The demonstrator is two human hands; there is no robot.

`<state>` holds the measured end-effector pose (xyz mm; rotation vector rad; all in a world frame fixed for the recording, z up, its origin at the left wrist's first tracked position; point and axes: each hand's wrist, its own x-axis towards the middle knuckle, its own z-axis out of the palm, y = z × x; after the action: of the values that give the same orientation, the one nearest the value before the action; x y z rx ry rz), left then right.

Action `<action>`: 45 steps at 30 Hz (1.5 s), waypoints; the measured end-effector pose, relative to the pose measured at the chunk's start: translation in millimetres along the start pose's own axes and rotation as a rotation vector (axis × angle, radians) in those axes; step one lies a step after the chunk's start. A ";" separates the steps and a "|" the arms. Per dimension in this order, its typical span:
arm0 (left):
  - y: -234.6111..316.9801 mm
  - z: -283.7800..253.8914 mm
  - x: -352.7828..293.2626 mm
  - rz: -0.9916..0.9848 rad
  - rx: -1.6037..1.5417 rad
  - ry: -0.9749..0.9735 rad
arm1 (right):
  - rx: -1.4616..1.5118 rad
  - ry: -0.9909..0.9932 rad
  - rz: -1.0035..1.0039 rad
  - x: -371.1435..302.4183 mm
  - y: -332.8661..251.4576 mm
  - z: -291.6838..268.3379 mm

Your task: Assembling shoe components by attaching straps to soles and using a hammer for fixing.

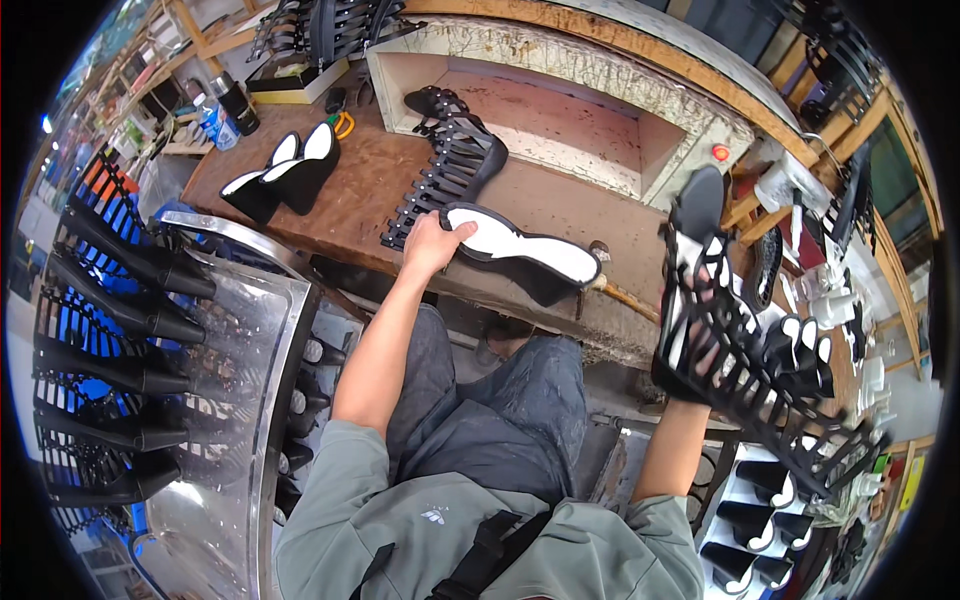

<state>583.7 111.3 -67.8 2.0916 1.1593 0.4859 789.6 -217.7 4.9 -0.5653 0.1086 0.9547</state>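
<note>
My left hand [432, 243] grips the left end of a black wedge sole [520, 247] with a white upper face, its thumb on the white. This sole is at the bench's front edge. On my right, my right hand [703, 340] is wrapped round a black strappy gladiator boot [690, 250]. Its straps partly hide my fingers, and its long open shaft hangs toward the lower right. Another strappy black boot [470, 150] lies on the bench just beyond my left hand. Farther left stand several black wedge soles [300, 172] with white tops.
A worn box [560, 110] with an open front and a red light [720, 152] stands on the brown bench [370, 180]. Orange-handled scissors [344, 124] lie near a dark flask [237, 104]. At left, a metal rack [240, 340] bears several boots; at right, a white tray [708, 510] holds wedges.
</note>
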 end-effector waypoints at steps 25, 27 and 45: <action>110.7 17.4 -17.0 0.766 -0.587 -0.011 | -1.132 0.160 -0.085 -18.9 89.9 38.3; 107.8 14.5 -15.3 0.789 -0.557 -0.046 | -1.105 0.127 -0.092 -20.2 91.2 28.9; 97.1 13.6 -19.7 0.879 -0.704 -0.242 | -1.164 0.119 -0.119 -19.9 91.9 29.6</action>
<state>638.8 53.9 -7.3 1.8330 -0.1485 0.8501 700.1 -176.6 -0.8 -1.6757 -0.4041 0.8006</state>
